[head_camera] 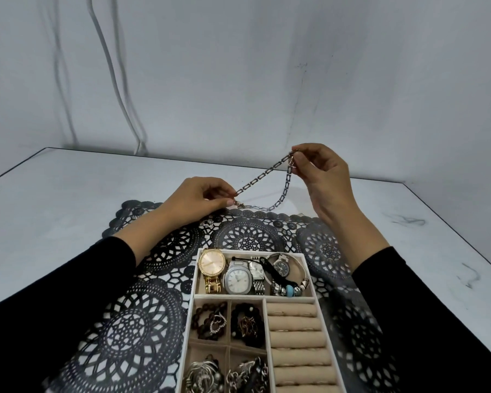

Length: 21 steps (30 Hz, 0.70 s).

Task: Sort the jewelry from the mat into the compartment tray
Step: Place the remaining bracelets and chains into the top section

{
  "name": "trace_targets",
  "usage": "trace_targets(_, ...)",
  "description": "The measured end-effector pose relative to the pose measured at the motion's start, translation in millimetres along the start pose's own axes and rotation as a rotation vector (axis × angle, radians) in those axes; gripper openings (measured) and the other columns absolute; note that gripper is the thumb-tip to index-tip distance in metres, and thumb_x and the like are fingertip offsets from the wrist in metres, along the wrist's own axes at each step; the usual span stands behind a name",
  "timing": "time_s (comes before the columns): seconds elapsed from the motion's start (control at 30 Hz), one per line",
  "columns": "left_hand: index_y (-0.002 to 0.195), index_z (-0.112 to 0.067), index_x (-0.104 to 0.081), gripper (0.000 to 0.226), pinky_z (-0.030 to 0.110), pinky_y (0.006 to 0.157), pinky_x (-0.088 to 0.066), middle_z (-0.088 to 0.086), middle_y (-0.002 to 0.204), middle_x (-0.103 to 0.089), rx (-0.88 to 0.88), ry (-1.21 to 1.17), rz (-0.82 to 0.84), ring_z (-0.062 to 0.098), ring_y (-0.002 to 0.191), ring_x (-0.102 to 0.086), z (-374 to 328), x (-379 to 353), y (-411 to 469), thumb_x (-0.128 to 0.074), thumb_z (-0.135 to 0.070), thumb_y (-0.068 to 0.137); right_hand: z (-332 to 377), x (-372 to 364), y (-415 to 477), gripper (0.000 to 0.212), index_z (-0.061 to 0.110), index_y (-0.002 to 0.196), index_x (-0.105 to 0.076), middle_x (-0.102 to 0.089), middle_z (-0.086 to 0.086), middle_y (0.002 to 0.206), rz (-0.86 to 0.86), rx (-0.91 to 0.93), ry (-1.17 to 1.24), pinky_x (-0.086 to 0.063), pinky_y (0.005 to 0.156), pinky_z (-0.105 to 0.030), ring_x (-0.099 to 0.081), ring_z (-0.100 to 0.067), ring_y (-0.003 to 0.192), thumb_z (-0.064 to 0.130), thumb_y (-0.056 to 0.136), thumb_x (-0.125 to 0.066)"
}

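Metal chain (262, 174) between both hands (201, 198) (322, 174)

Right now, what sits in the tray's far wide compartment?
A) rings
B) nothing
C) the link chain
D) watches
D: a gold watch and a silver watch lie in the tray's far compartment, while the link chain hangs pinched between the left hand and right hand.

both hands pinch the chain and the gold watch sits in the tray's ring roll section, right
No. In the head view the left hand and right hand do pinch the chain, but the gold watch lies in the far compartment of the tray beside the other watches.
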<state>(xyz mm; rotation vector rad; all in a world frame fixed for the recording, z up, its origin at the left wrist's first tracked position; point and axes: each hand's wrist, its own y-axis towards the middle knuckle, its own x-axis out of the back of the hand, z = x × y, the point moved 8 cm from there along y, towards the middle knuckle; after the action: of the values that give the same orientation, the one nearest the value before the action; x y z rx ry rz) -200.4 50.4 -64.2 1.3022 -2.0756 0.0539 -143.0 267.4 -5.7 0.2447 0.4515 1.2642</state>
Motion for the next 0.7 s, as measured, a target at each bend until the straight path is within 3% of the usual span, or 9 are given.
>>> trace_targets(0.27,0.095,-0.030,-0.071,0.013,0.013,0.085,-0.049,-0.009,0.096,-0.074,-0.039,0.116,-0.057,0.000,0.090,-0.066,8,23,-2,-0.075,-0.022,0.085,14,7,4,0.017,0.010,0.089,-0.066,-0.065,-0.001,0.080,0.002,0.039,-0.024,-0.051,0.072,-0.021,-0.060,-0.015,0.079,-0.006,0.087,-0.060)
trace_targets(0.37,0.092,-0.039,-0.066,0.024,0.008,0.085,-0.046,-0.013,0.098,-0.070,-0.099,0.194,-0.084,0.002,0.092,-0.064,2,28,-2,-0.070,-0.015,0.089,15,3,3,0.019,0.010,0.088,-0.065,-0.065,0.000,0.079,0.012,0.048,-0.029,-0.051,0.073,-0.021,-0.060,-0.013,0.078,-0.007,0.087,-0.059)
trace_targets(0.53,0.095,-0.025,-0.069,0.009,0.005,0.076,-0.043,-0.009,0.095,-0.072,-0.070,0.151,-0.157,-0.001,0.083,-0.063,7,35,-1,-0.068,-0.018,0.091,19,3,5,0.018,0.009,0.089,-0.065,-0.064,-0.003,0.080,0.011,0.071,-0.049,-0.051,0.074,-0.022,-0.059,-0.015,0.076,-0.008,0.087,-0.059)
trace_targets(0.7,0.095,-0.026,-0.067,0.005,0.024,0.082,-0.049,-0.005,0.091,-0.072,-0.038,0.133,-0.144,0.016,0.087,-0.066,16,36,2,-0.067,-0.022,0.092,15,9,7,0.018,0.010,0.089,-0.066,-0.065,-0.001,0.078,-0.005,0.071,-0.040,-0.051,0.075,-0.023,-0.060,-0.014,0.075,-0.007,0.087,-0.059)
